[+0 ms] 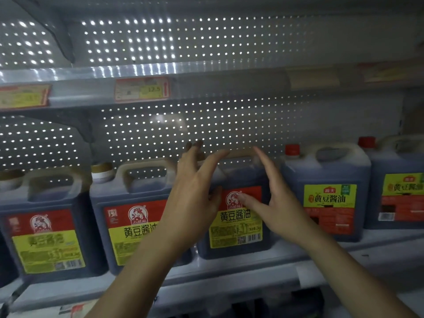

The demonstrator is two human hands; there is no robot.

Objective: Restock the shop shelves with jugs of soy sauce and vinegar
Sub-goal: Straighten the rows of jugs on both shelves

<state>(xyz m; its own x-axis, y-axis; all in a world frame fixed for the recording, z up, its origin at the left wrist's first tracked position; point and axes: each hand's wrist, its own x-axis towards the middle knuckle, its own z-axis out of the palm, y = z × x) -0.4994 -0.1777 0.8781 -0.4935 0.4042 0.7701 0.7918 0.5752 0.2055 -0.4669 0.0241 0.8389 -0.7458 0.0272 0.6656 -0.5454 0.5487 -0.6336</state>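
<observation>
Clearly, your hands are both spread with straight fingers: the left hand (195, 191) lies flat against the centre soy sauce jug (238, 216), the right hand (275, 203) over its label. That jug stands on the shelf (229, 267) mid-frame, between matching jugs. Full of dark liquid, it likely handles heavy, rigid and smooth-sided, so take it by the moulded top handle (238, 153).

Your left hand (195, 193) hides the cap and label's left side of the middle jug (238, 226), your right hand (278, 203) covers its right shoulder, the leftmost jug (46, 235) is blurred unreadable, the far-right jug (399, 189) is cut off, and the price tags (142, 89) are smeared.
</observation>
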